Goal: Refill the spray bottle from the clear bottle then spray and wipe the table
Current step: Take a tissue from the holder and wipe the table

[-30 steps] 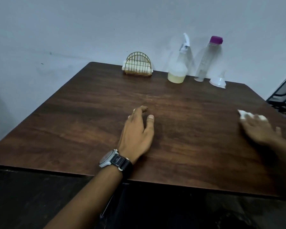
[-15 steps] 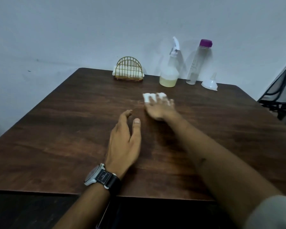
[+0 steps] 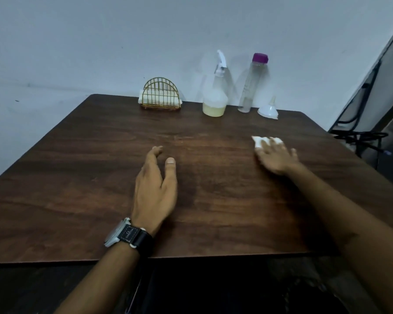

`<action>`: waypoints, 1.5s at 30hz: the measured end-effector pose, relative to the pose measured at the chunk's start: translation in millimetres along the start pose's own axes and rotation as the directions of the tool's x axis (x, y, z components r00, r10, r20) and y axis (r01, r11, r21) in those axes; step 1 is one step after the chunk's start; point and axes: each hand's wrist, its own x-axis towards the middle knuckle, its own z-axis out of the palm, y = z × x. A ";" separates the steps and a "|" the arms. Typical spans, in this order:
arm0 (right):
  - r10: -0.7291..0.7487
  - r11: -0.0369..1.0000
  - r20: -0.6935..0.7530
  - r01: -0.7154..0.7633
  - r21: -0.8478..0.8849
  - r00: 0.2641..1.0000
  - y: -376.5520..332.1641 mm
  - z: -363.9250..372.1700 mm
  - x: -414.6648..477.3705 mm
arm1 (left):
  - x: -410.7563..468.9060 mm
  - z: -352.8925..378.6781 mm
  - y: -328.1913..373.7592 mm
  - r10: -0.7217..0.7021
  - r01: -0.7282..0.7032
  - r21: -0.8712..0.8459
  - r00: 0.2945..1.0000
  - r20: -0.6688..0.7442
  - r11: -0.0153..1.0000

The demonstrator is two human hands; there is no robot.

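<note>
A white spray bottle with yellowish liquid in its base stands at the back of the dark wooden table. Just right of it stands a clear bottle with a purple cap. My right hand presses a white tissue flat on the table's right half, fingers spread over it. My left hand, a watch on its wrist, rests on the table's middle with straight fingers and holds nothing.
A white funnel lies near the back right corner. A gold wire holder with white napkins stands at the back centre. A wall runs behind the table. A black chair frame is off the right edge.
My right hand has slid the tissue from the far right to the table's middle and back to the right. My left hand has stayed in place.
</note>
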 end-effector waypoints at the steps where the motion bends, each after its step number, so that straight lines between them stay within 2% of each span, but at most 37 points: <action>1: 0.095 0.995 0.008 -0.095 0.005 0.995 28.8 -2.6 -4.1 | -0.3 0.0 0.2 -0.002 0.002 -0.002 1.000 0.003 1.000; 3: 0.203 0.979 0.019 -0.203 0.003 0.979 60.9 -4.6 -17.1 | -0.1 -0.5 -0.3 -0.004 0.004 0.000 1.000 0.009 1.000; 5: 0.195 0.981 0.009 -0.196 0.012 0.981 55.8 -1.4 -33.3 | -0.7 -0.2 0.4 -0.004 0.004 0.003 1.000 0.021 1.000; 9: -0.090 0.995 -0.134 0.095 0.032 0.987 -29.1 24.7 -72.8 | -1.5 1.9 1.0 0.041 -0.043 0.044 0.998 0.045 0.998; 14: -0.351 0.936 0.049 0.350 0.025 0.935 -145.6 60.8 -124.6 | -5.4 0.4 4.3 0.124 -0.127 0.074 0.991 0.046 0.989; 16: -0.419 0.908 0.073 0.420 0.010 0.905 -159.3 62.5 -139.3 | -9.8 -1.9 6.9 0.130 -0.134 0.087 0.990 0.048 0.987; 18: -0.425 0.905 0.046 0.423 0.050 0.904 -151.0 57.3 -142.7 | -15.6 -6.3 8.7 0.131 -0.135 0.106 0.990 0.047 0.985; 23: -0.270 0.961 -0.037 0.272 0.050 0.962 -37.6 45.3 -136.0 | -38.6 -9.3 21.8 0.130 -0.135 0.103 0.990 0.058 0.985; 26: -0.049 0.998 -0.078 0.051 0.033 0.996 65.5 25.9 -144.7 | -53.6 8.1 36.0 0.146 -0.153 0.065 0.984 0.104 0.986; 28: 0.096 0.994 -0.077 -0.092 0.055 0.992 117.5 15.5 -159.0 | -62.7 29.6 46.7 0.169 -0.181 0.067 0.974 0.149 0.981; 30: 0.165 0.985 -0.078 -0.160 0.068 0.983 141.5 14.1 -172.8 | -72.9 56.4 60.2 0.211 -0.227 0.059 0.955 0.208 0.972; 34: 0.159 0.984 -0.067 -0.153 0.087 0.985 126.4 20.1 -180.4 | -92.2 89.8 86.0 0.242 -0.262 0.023 0.919 0.313 0.965; 36: 0.101 0.992 -0.098 -0.093 0.083 0.990 99.3 25.3 -182.3 | -92.0 90.4 91.4 0.229 -0.235 -0.016 0.927 0.296 0.972; 39: -0.088 0.993 -0.205 0.103 0.063 0.975 32.6 48.0 -197.9 | -86.4 71.0 88.6 0.258 -0.256 -0.037 0.940 0.223 0.966; 42: -0.322 0.923 -0.339 0.373 0.095 0.884 -39.0 75.1 -221.5 | -75.0 43.5 67.4 0.198 -0.191 -0.059 0.966 0.165 0.980; 43: -0.394 0.890 -0.350 0.448 0.086 0.850 -58.1 81.9 -226.8 | -69.6 37.2 54.3 0.146 -0.135 -0.088 0.978 0.147 0.987; 45: -0.477 0.854 -0.299 0.516 0.066 0.827 -84.9 89.2 -234.0 | -61.9 25.3 21.6 0.084 -0.078 -0.072 0.992 0.098 0.994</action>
